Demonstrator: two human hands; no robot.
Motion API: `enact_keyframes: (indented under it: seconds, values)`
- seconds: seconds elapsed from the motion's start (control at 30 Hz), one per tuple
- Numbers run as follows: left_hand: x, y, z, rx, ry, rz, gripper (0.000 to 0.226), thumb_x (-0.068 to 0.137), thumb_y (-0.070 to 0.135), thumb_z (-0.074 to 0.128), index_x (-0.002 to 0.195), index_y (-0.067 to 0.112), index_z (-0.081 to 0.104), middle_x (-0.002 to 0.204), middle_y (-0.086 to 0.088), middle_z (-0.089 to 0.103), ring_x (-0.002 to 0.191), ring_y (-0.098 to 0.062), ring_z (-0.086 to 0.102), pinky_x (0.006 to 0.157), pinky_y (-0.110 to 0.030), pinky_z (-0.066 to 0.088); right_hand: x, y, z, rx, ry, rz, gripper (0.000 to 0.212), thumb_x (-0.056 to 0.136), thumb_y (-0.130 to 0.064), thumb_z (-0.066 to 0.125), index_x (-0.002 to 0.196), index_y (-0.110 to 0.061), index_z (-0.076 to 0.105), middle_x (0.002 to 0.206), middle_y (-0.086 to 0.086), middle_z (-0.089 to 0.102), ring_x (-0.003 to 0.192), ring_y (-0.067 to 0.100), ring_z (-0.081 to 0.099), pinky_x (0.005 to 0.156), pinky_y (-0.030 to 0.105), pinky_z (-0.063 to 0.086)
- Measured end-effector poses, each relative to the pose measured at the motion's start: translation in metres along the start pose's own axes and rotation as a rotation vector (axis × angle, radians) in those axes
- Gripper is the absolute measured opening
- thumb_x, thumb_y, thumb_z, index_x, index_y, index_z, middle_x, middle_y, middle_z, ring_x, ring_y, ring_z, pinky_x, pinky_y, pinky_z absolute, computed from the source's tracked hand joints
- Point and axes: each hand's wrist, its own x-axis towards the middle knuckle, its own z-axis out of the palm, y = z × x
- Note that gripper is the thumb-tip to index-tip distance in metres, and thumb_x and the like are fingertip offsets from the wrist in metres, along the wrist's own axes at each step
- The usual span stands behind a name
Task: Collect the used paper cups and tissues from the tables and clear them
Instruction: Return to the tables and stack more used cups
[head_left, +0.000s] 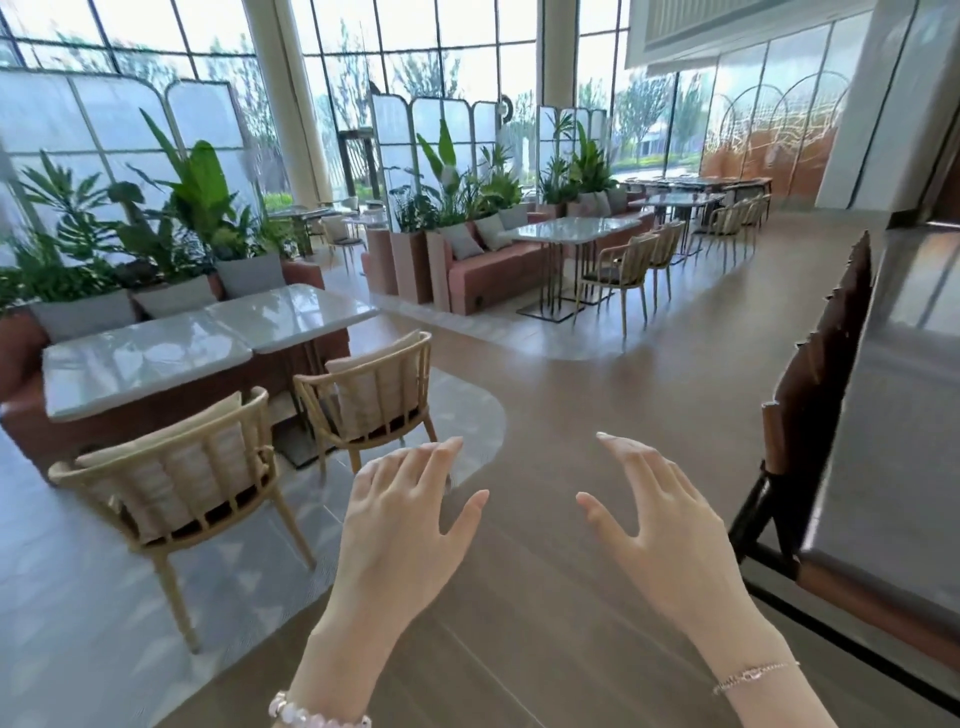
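Left hand and right hand hover empty over the brown plank floor, fingers apart, gripping nothing; no used paper cups or tissues show on the glossy white stone-top desk at 10 o'clock or the farther desks at 1 o'clock. Risk: glare on those tops could hide a pale tissue, so one gets missed. No readable writing or brands.

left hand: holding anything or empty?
Empty: the left hand hovers over the floor with fingers spread and nothing between them.
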Motion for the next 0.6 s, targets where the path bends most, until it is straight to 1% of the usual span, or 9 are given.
enact_keyframes:
  seconds: [0.1, 0.17, 0.23, 0.4, 0.47, 0.6]
  values:
    - [0.07, -0.004, 0.047, -0.036, -0.003, 0.006, 0.047, 0.083, 0.043, 0.063, 0.122, 0.019, 0.059, 0.112, 0.003, 0.067, 0.107, -0.023, 0.061, 0.096, -0.043, 0.042, 0.071, 0.033, 0.018, 0.003, 0.013, 0.022, 0.057, 0.088, -0.052, 0.049, 0.14, -0.033, 0.038, 0.14, -0.016, 0.044, 0.131, 0.006, 0.037, 0.096, 0.024, 0.032]
    - [0.111, -0.004, 0.082, -0.044, -0.003, 0.019, 0.047, 0.082, 0.043, 0.065, 0.122, 0.019, 0.059, 0.112, 0.003, 0.067, 0.107, -0.023, 0.061, 0.096, -0.043, 0.042, 0.11, 0.057, 0.029, -0.002, 0.014, 0.029, 0.057, 0.088, -0.053, 0.048, 0.14, -0.034, 0.037, 0.14, -0.019, 0.043, 0.131, 0.004, 0.035, 0.094, 0.023, 0.031]
    - [0.15, -0.001, 0.119, -0.059, -0.016, 0.047, 0.048, 0.082, 0.043, 0.066, 0.122, 0.019, 0.058, 0.112, 0.003, 0.067, 0.106, -0.023, 0.061, 0.096, -0.043, 0.043, 0.148, 0.083, 0.039, -0.009, 0.016, 0.046, 0.057, 0.088, -0.052, 0.048, 0.14, -0.033, 0.038, 0.14, -0.018, 0.043, 0.131, 0.004, 0.037, 0.095, 0.024, 0.032]
    - [0.248, 0.011, 0.225, -0.127, -0.066, 0.117, 0.047, 0.087, 0.047, 0.058, 0.124, 0.018, 0.057, 0.113, 0.002, 0.066, 0.108, -0.023, 0.06, 0.097, -0.041, 0.041, 0.237, 0.161, 0.067, -0.052, 0.054, 0.111, 0.057, 0.086, -0.052, 0.049, 0.138, -0.03, 0.041, 0.138, -0.015, 0.047, 0.129, 0.008, 0.041, 0.097, 0.03, 0.04]
    - [0.288, 0.017, 0.271, -0.163, -0.082, 0.151, 0.047, 0.088, 0.046, 0.056, 0.124, 0.018, 0.057, 0.114, 0.002, 0.065, 0.108, -0.024, 0.06, 0.097, -0.04, 0.041, 0.274, 0.196, 0.08, -0.08, 0.066, 0.127, 0.058, 0.086, -0.052, 0.048, 0.138, -0.029, 0.042, 0.137, -0.014, 0.048, 0.129, 0.009, 0.042, 0.1, 0.032, 0.041]
    - [0.369, 0.033, 0.355, -0.231, -0.105, 0.184, 0.048, 0.089, 0.05, 0.049, 0.124, 0.018, 0.057, 0.114, 0.003, 0.065, 0.109, -0.023, 0.059, 0.096, -0.04, 0.041, 0.353, 0.26, 0.1, -0.141, 0.08, 0.171, 0.056, 0.088, -0.047, 0.052, 0.139, -0.026, 0.043, 0.137, -0.01, 0.049, 0.129, 0.012, 0.043, 0.103, 0.033, 0.039]
